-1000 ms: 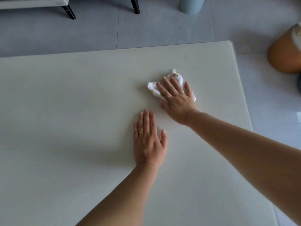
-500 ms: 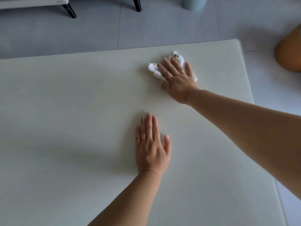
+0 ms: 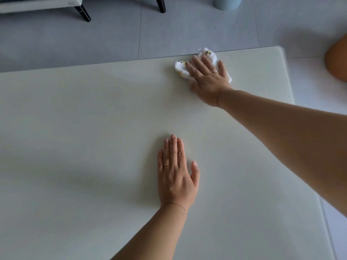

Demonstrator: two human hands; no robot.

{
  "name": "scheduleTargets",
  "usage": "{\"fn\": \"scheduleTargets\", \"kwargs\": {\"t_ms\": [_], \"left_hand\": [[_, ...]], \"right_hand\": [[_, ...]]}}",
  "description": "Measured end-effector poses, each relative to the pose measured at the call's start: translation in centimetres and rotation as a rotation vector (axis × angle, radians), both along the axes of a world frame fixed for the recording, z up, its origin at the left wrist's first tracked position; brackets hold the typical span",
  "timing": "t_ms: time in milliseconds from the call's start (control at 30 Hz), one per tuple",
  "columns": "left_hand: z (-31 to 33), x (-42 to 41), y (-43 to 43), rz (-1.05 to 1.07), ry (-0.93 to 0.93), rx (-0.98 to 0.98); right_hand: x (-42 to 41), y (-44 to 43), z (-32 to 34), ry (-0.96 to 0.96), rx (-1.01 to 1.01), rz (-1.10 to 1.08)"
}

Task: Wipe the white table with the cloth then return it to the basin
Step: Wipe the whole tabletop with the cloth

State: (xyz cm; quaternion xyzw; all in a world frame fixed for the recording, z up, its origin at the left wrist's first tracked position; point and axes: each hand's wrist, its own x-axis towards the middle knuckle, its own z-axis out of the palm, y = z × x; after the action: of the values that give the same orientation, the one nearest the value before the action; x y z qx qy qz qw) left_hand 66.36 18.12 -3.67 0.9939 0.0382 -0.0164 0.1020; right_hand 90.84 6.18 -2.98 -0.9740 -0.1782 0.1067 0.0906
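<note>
Cloth (image 3: 180, 68) is lying bunched at the far edge of the table (image 3: 75, 128) | your right hand (image 3: 206, 80) is pressing it with flat fingers, left hand (image 3: 176, 175) is resting flat, holding nothing | risk: pushing further is likely tipping it onto the floor (image 3: 112, 38).

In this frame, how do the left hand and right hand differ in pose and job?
The right hand presses the cloth at the far edge of the table; the left hand rests on the bare top, nearer the person. Both lie palm-down with straight fingers.
</note>
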Motion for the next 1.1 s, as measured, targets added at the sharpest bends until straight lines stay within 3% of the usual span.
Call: {"fn": "scheduleTargets", "kwargs": {"t_ms": [100,300,433,533,700,767,833,967,1100], "left_hand": [[0.0,0.0,0.0,-0.007,-0.005,-0.004],[0.0,0.0,0.0,-0.006,-0.004,-0.006],[0.0,0.0,0.0,-0.009,-0.002,-0.002],[0.0,0.1,-0.1,-0.008,0.000,-0.005],[0.1,0.1,-0.1,-0.004,-0.003,-0.006],[0.0,0.0,-0.1,-0.005,-0.002,-0.005],[0.0,0.0,-0.1,-0.002,-0.002,-0.005],[0.0,0.0,-0.2,0.000,-0.004,-0.001],[0.1,-0.1,-0.2,0.005,0.000,-0.001]], "right_hand": [[0.4,-4.1,0.0,-0.022,-0.026,0.057],[2.0,-14.3,0.1,-0.017,-0.045,-0.413],[1.8,-14.3,0.1,0.053,-0.046,-0.683],[0.1,-10.6,0.4,-0.002,-0.067,-0.599],[-5.4,-8.6,-0.3,-0.055,-0.033,-0.151],[-6.0,-11.8,-0.5,-0.063,-0.041,-0.187],[-6.5,-14.5,-0.6,-0.045,-0.032,-0.359],[-9.1,-12.6,-0.2,-0.029,-0.012,-0.546],[-14.5,-8.1,-0.1,-0.040,-0.005,-0.284]]}}
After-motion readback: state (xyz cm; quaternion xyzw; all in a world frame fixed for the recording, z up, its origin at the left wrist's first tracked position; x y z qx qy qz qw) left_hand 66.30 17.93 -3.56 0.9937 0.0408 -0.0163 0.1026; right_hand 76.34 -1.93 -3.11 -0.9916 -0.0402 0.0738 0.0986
